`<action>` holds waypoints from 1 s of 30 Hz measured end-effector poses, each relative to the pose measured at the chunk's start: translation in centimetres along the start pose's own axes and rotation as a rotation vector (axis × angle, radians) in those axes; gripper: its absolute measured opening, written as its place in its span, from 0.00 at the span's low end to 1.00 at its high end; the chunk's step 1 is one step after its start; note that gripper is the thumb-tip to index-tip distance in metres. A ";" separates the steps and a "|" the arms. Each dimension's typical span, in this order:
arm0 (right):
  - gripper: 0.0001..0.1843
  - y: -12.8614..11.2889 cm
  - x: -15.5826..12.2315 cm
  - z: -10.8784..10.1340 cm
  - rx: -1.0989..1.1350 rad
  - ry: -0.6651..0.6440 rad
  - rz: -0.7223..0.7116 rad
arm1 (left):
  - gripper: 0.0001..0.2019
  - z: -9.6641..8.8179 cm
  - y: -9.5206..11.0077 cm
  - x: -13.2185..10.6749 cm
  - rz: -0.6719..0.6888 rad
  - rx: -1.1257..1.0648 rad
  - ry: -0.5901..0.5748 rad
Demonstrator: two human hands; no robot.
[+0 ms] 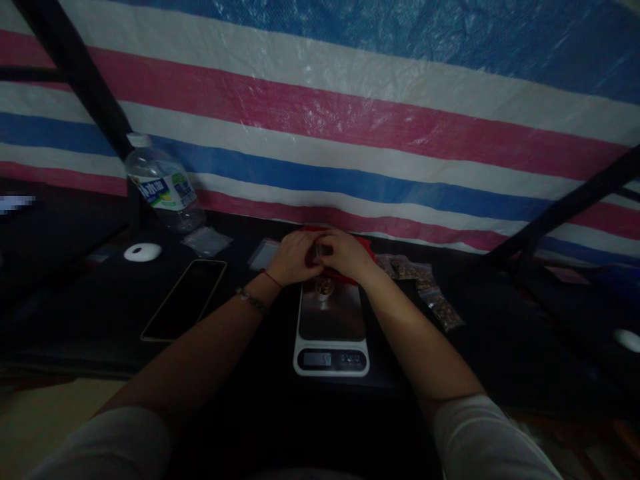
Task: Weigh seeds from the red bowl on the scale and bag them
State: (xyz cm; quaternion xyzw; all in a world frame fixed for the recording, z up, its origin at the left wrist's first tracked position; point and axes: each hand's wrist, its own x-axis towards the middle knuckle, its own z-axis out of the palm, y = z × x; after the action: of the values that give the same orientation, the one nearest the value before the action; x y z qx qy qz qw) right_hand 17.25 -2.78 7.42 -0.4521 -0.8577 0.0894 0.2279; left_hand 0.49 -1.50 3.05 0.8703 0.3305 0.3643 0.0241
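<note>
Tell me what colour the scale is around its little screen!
White. The scale shows best in the head view.

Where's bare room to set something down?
Black tabletop shows bare right of the filled bags, and left of the phone, nearer than the white mouse. Crowded: the far end of the scale, where the left hand and right hand meet by red material and a small cup.

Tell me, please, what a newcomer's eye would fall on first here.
Probably the striped sheet in red, white and blue across the background. Next, the left hand and right hand, close together at the far end of the central scale. A clear bottle stands out at left.
</note>
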 end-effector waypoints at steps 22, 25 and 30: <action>0.25 -1.6 -2.4 -2.0 0.039 -0.527 0.040 | 0.31 1.4 -1.8 -0.5 -0.269 -0.199 0.119; 0.15 -2.0 -2.2 -1.9 0.004 -0.515 0.022 | 0.32 1.4 -1.7 -0.6 -0.313 -0.255 0.114; 0.14 -1.7 -2.0 -2.9 0.215 -0.461 -0.045 | 0.27 1.5 -1.8 -0.9 -0.364 -0.330 0.113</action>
State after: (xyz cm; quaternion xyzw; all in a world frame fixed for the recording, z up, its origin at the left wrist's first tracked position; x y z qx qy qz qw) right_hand 18.31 -5.58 9.95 -0.3737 -0.8824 0.2758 0.0753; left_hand -0.02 -0.30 0.91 0.7588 0.4187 0.4513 0.2127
